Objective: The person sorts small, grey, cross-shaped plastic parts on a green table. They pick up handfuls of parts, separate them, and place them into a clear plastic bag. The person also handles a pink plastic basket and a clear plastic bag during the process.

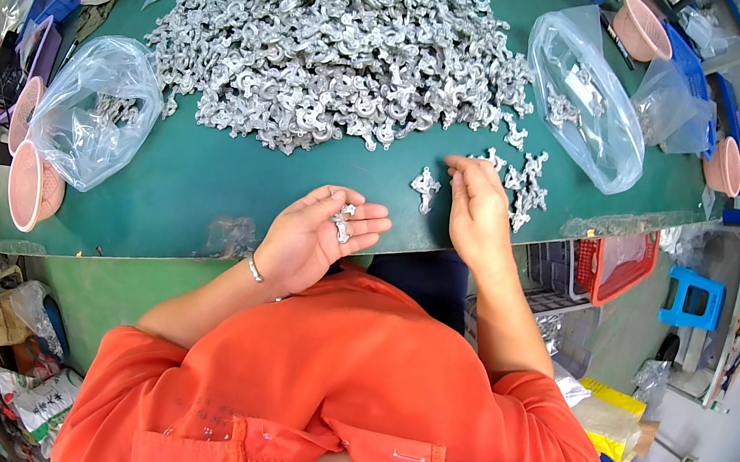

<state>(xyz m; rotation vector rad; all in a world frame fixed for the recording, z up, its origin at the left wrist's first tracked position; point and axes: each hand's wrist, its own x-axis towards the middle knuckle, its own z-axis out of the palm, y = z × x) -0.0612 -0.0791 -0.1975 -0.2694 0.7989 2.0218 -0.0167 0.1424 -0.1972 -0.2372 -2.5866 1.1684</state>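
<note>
My left hand (308, 235) is turned palm up over the table's near edge. A small silvery metal casting (342, 223) lies held across its fingers. To the right, my right hand (479, 212) is low over the table with its fingers bent and close together; what they hold, if anything, is hidden. Just left of those fingertips lies a loose metal casting (424, 189). A small group of similar castings (527, 194) sits right beside the hand. Beyond both hands rises a big heap of the same grey castings (341, 50).
The green table (168, 207) carries a clear plastic bag with castings (96, 112) at left and another clear bag (588, 96) at right. Pink baskets (36, 187) stand near the left edge. Below the right edge are a red crate (624, 266) and a blue stool (693, 299).
</note>
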